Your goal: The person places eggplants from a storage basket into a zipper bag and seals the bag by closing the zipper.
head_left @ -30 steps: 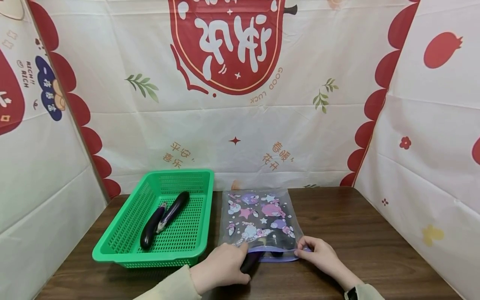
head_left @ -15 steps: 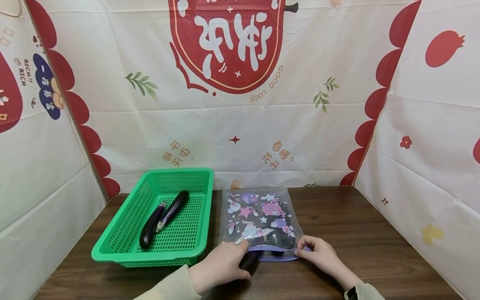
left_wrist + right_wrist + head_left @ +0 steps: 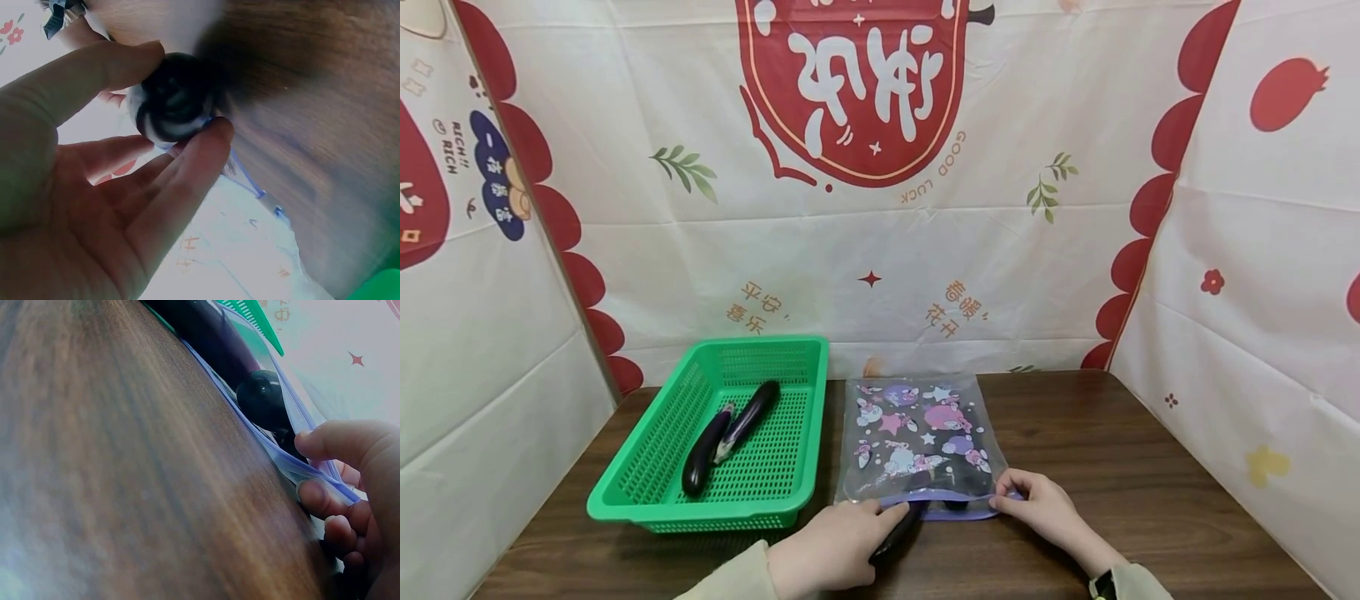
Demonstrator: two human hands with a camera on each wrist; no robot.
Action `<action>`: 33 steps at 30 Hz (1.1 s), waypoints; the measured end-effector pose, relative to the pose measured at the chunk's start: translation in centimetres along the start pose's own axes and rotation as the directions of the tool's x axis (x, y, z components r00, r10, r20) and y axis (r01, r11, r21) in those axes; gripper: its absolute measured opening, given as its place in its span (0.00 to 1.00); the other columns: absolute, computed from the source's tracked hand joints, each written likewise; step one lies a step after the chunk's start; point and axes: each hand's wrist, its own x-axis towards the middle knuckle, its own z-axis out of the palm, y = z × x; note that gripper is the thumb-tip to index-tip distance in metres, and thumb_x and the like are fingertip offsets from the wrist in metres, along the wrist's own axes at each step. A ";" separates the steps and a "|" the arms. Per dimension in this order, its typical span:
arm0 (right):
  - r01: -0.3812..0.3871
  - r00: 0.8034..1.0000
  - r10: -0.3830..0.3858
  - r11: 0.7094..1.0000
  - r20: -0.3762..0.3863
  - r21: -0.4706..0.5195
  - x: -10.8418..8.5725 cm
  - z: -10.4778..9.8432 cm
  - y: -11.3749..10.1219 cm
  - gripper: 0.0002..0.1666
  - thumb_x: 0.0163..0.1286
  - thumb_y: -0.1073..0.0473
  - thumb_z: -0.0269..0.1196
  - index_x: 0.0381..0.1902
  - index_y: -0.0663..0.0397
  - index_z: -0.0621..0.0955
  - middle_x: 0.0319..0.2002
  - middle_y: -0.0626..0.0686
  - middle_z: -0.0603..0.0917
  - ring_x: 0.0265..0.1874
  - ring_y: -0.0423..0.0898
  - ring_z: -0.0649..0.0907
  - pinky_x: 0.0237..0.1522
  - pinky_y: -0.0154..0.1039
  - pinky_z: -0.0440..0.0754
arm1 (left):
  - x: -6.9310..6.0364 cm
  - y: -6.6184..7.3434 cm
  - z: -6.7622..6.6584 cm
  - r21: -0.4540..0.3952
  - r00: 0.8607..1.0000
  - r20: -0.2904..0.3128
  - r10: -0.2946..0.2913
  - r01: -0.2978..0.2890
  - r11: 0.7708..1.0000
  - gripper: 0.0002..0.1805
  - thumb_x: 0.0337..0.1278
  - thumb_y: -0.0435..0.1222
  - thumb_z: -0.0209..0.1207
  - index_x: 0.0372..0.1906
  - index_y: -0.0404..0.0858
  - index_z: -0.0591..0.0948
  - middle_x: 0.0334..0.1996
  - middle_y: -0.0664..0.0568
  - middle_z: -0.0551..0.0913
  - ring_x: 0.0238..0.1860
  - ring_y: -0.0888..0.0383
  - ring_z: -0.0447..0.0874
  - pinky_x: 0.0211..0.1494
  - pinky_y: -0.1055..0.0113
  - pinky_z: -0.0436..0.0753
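Observation:
In the head view a clear zip bag [image 3: 917,433] with a purple-edged mouth and pink and lilac prints lies flat on the table. My left hand [image 3: 838,546] grips the near end of a dark eggplant [image 3: 897,537], whose far part passes into the bag's mouth. The left wrist view shows thumb and fingers around the eggplant's rounded end [image 3: 175,100]. My right hand [image 3: 1037,508] pinches the right corner of the bag's mouth. In the right wrist view the mouth gapes, and another eggplant [image 3: 261,400] shows inside beside the held one.
A green perforated basket [image 3: 730,510] stands left of the bag, with two eggplants [image 3: 703,454] lying in it. Printed white cloth walls [image 3: 865,242] enclose the brown wooden table [image 3: 1060,433] at the back and sides.
My left hand has shifted slightly left and toward me, and a finger now lies over the eggplant's top. My right hand stays at the bag's corner.

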 end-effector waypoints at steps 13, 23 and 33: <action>0.011 1.000 -0.011 1.000 -0.006 0.004 0.0 -0.1 0.1 0.12 0.56 0.50 0.71 0.24 0.40 0.77 0.18 0.42 0.70 0.19 0.37 0.68 0.24 0.34 0.61 | 1.4 -0.4 0.6 -0.007 0.987 -0.149 -0.063 0.062 0.998 0.23 0.37 0.53 0.74 0.34 0.52 0.73 0.23 0.65 0.76 0.20 0.61 0.73 0.18 0.65 0.66; 0.008 1.000 -0.008 1.000 -0.005 0.017 0.0 0.0 -0.1 0.12 0.56 0.50 0.71 0.24 0.40 0.77 0.19 0.42 0.70 0.19 0.37 0.68 0.25 0.34 0.61 | 2.1 -0.3 1.3 -0.002 0.971 -0.231 -0.058 0.060 0.998 0.22 0.43 0.48 0.71 0.13 0.53 0.68 0.14 0.66 0.65 0.16 0.65 0.66 0.15 0.66 0.64; 0.020 1.000 -0.020 1.000 -0.015 0.023 0.0 -0.1 -0.1 0.11 0.55 0.52 0.71 0.24 0.40 0.77 0.18 0.41 0.70 0.20 0.37 0.69 0.25 0.33 0.63 | 2.6 0.1 1.3 -0.009 0.964 -0.260 -0.048 0.048 0.999 0.20 0.48 0.45 0.68 0.11 0.54 0.70 0.11 0.66 0.65 0.14 0.65 0.65 0.14 0.66 0.62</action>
